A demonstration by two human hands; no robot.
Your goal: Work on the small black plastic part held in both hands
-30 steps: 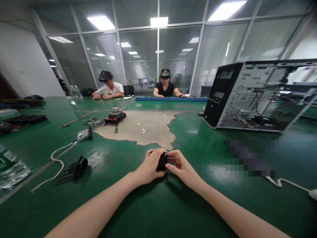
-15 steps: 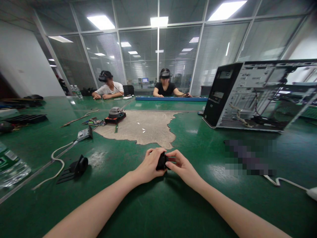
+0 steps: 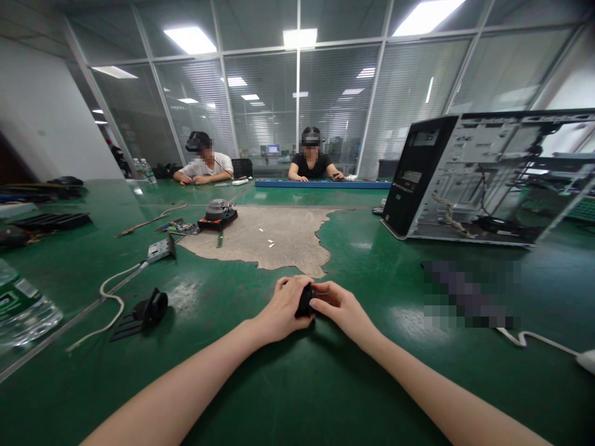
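Observation:
A small black part, partly hidden by fingers, is held between both hands just above the green table. My left hand wraps round its left side, thumb below and fingers over the top. My right hand pinches its right edge between thumb and fingers. What kind of part it is I cannot make out. To the left lies a black plastic piece with a round barrel and flat prongs.
An open computer case stands at the right. A white cable, a metal bracket and a water bottle lie left. A motor-like unit sits on the bare patch. Two people with headsets sit across the table.
My right fingers have shifted slightly on the black part, which appears a little turned. Both hands keep their hold. The person opposite has moved a hand slightly.

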